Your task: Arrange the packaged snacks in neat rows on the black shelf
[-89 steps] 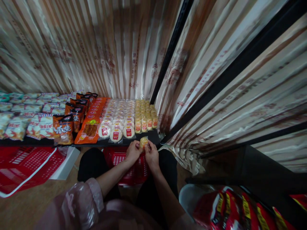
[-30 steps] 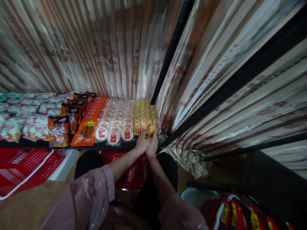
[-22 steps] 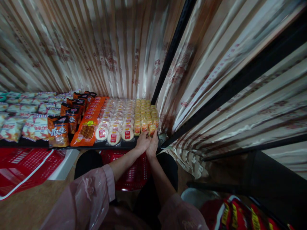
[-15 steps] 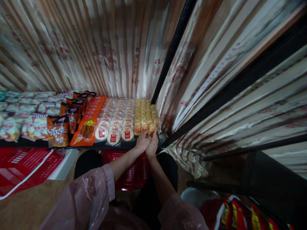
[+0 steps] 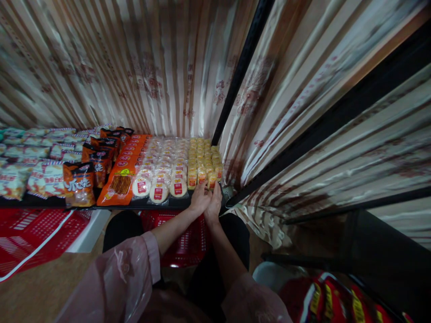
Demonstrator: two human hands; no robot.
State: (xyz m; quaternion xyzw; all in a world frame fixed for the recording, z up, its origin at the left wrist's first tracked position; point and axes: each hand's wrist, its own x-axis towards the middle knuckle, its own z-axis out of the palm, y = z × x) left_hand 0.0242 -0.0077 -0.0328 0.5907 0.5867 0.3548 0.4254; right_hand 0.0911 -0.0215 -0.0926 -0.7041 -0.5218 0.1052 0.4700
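Observation:
Side by side at the shelf's front right corner, my left hand (image 5: 200, 200) and my right hand (image 5: 213, 205) are closed about a small yellow snack packet (image 5: 212, 179). Its top shows above my fingers; the lower part is hidden. Behind it stand rows of matching yellow packets (image 5: 202, 157). To their left, round white cakes in clear wrappers (image 5: 178, 187) form several rows, with red labels on the front ones.
Orange flat snack bags (image 5: 121, 177), orange-and-black bags (image 5: 81, 184) and white bags (image 5: 47, 179) fill the shelf leftward. Red baskets (image 5: 183, 240) sit below. A black post (image 5: 235, 89) and pleated curtains (image 5: 161, 67) border the shelf. Red packages (image 5: 332, 298) lie lower right.
My hands stay at the same yellow packet, with barely any shift. The view has moved very slightly.

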